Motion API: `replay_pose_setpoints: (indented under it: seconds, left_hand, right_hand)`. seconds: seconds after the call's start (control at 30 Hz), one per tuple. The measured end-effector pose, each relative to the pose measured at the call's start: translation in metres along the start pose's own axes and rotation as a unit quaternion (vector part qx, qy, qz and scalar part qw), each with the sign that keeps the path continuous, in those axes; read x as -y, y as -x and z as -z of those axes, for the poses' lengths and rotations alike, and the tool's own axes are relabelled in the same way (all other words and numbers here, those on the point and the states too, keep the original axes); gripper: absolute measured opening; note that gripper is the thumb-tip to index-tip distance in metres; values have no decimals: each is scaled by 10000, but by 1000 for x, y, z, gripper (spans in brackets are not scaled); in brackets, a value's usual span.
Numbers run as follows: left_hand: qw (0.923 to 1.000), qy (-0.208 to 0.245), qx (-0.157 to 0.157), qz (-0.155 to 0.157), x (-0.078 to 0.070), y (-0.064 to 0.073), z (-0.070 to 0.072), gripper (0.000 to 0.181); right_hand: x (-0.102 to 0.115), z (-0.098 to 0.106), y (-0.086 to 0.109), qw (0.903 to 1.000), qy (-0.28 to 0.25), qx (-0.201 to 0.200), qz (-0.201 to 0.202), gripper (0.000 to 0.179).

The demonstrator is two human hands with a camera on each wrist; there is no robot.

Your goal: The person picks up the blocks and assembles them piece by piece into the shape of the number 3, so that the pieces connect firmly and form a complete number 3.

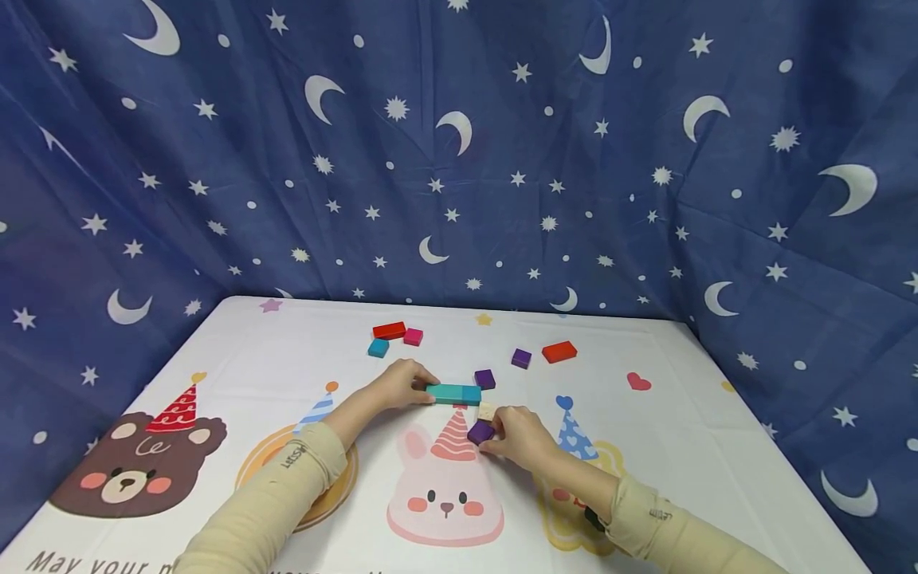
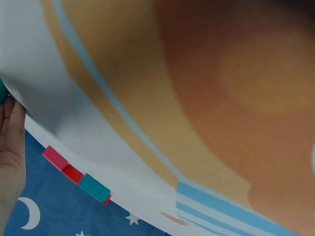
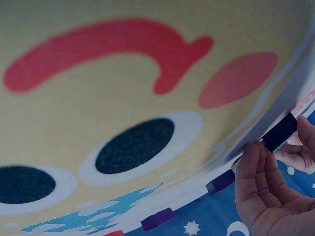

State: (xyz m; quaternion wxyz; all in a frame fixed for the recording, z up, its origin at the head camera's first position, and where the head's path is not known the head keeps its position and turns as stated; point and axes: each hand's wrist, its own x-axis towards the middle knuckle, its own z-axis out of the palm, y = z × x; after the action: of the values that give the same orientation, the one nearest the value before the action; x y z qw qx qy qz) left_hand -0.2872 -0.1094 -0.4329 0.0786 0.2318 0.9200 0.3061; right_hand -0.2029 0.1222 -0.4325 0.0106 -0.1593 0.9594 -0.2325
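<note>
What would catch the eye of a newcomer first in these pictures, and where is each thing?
Probably the dark blue curtain with white moons and stars, which fills the background behind the table. Next come the cartoon animals on the white tablecloth, such as the brown bear at the head view's left. Near the middle, the left hand holds a teal block while the right hand pinches a purple block.

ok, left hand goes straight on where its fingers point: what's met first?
The left hand would likely meet the teal block, whose near end it seems to pinch; next in line, the blue block.
</note>
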Motion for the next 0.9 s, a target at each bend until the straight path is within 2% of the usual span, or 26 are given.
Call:
replay_pose_setpoints:
  seconds: [0.23,0.63,0.9]
  left_hand:
    - [10000,40,8,60,1,0,-2,27]
    - [9999,26,30,99,0,-1,-1,28]
    - [9999,44,30,141,-1,-2,-1,29]
  right_hand:
    - [1,1,0,10000,36,78,-39,29]
    - [1,2,1,9997,178,-41,160,30]
    - [1,3,0,9997,191,-20,137,28]
